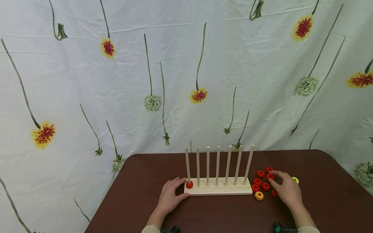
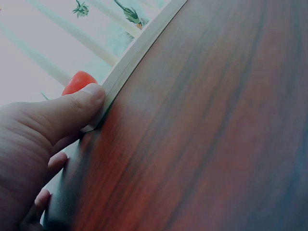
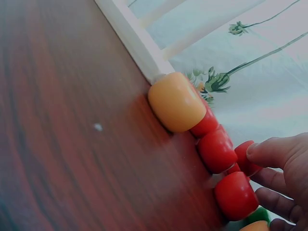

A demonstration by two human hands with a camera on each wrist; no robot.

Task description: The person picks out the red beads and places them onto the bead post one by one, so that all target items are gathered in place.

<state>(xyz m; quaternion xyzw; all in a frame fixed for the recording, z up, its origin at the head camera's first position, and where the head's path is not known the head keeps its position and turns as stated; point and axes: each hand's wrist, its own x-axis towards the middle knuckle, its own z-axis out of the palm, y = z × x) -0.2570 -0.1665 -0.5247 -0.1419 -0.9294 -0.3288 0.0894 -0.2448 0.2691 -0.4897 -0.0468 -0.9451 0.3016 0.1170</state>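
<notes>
Hands (image 1: 172, 195) w/ peg rack (image 1: 215, 191) btwn

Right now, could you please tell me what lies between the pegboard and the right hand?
In the head view, several loose red beads lie between the pegboard and the right hand, with an orange bead on the near side.

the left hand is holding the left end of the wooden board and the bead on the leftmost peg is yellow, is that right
Not quite: the bead on the leftmost peg is red, not yellow, as the head view shows. The left hand is indeed holding the left end of the wooden board.
</notes>
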